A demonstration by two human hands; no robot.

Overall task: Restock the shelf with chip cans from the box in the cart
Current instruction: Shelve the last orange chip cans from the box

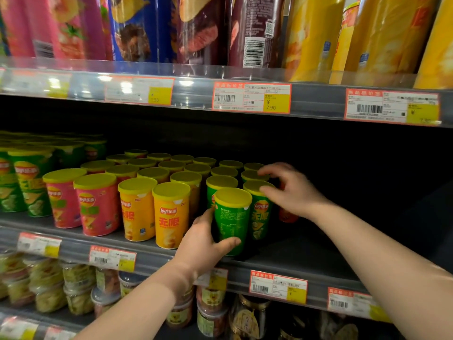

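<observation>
My left hand (203,244) grips a short green chip can (231,218) with a yellow lid, standing at the front of the middle shelf (306,263). My right hand (289,188) reaches in just behind and to its right, fingertips touching the lid of another green can (261,212); a red can (288,215) is partly hidden under that hand. Rows of short yellow-lidded cans fill the shelf to the left: orange ones (170,214) and pink ones (98,204). The cart and box are out of view.
Dark open shelf space lies to the right of my right hand. Tall chip cans (252,30) stand on the shelf above, behind price tags (251,97). Green cans (29,182) sit at far left. Clear snack tubs (78,285) fill the shelf below.
</observation>
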